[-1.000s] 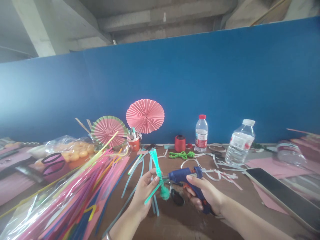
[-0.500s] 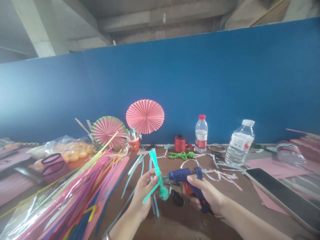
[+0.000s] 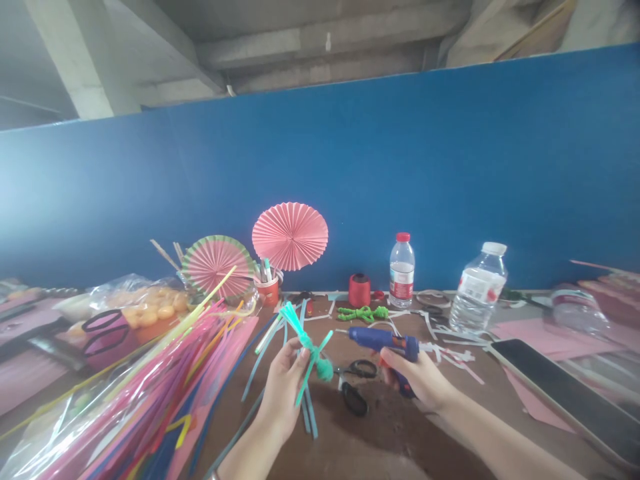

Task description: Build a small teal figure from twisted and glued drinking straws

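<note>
My left hand [image 3: 286, 379] pinches a teal bundle of strips [image 3: 309, 341], fanned out at its upper end and rounded into a ball at its lower end. A straight teal strip crosses it. My right hand [image 3: 417, 377] is wrapped round the handle of a blue hot glue gun [image 3: 383, 339], whose nozzle points left toward the bundle with a gap between them. Under the hands, black-handled scissors [image 3: 356, 400] lie on the brown table [image 3: 380, 440], their blades partly hidden behind the bundle. Pale blue strips [image 3: 309, 417] lie beneath my left hand.
Colourful pipe cleaners in plastic [image 3: 145, 393] spread over the left. Along the back stand pink paper fans [image 3: 290, 237], a cup of pens [image 3: 268, 290], a red spool [image 3: 359, 290], green cord [image 3: 363, 313] and two bottles [image 3: 401, 273]. A phone [image 3: 565, 387] lies at right.
The glue gun has drawn back to the right and up, away from the bundle. My left hand has tilted the bundle, its fanned end moving left. The scissors now show more fully.
</note>
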`<state>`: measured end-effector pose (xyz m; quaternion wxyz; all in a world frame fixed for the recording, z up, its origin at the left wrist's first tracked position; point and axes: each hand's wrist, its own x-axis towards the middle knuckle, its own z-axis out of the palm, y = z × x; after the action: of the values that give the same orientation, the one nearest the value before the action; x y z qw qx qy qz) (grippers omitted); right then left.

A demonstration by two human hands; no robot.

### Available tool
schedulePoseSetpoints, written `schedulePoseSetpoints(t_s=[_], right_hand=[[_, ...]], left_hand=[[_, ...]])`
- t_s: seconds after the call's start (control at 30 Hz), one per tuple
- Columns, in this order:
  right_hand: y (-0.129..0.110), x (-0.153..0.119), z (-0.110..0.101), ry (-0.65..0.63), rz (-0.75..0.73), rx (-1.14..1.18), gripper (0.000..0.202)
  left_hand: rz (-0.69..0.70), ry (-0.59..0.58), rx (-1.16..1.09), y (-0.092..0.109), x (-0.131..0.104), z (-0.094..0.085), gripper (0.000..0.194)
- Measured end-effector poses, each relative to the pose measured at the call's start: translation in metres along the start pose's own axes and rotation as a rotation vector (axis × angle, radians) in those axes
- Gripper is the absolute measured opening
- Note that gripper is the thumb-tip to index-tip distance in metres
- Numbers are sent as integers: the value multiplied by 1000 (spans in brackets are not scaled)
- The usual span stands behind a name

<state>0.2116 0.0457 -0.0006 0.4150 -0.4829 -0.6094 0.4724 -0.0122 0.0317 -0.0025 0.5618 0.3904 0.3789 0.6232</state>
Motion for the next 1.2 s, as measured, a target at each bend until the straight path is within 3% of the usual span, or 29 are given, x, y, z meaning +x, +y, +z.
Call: schedulePoseSetpoints(t_s=[0.13, 0.27, 0.4, 0.47, 0.53, 0.63, 0.73, 1.03, 1.2], right_hand=[[-6, 8, -14, 257, -110, -595, 27], [6, 17, -25, 206, -100, -954, 27], [7, 14, -19, 232, -101, -1078, 29], [-3, 6, -7, 298, -257, -967, 26], [-15, -4, 10, 227, -364, -670, 17], [-24, -18, 35, 120, -199, -175, 21], [-23, -25, 50, -16, -133, 70, 15], [-13, -24, 55, 39, -136, 106, 5], [-10, -25, 54, 34, -148, 62, 6]], left_hand=[[-19, 104, 38, -1, 1, -3, 22], [-21, 96, 34, -1, 1, -3, 21], [-8, 59, 67, -1, -1, 0, 19], [12, 43, 87, -3, -4, 4, 17], [29, 21, 92, -5, -8, 10, 15], [7, -43, 108, -8, -16, 19, 15], [-18, -93, 185, -10, -23, 26, 16], [26, -130, 278, -14, -29, 28, 13], [-10, -181, 200, -12, -30, 22, 16]])
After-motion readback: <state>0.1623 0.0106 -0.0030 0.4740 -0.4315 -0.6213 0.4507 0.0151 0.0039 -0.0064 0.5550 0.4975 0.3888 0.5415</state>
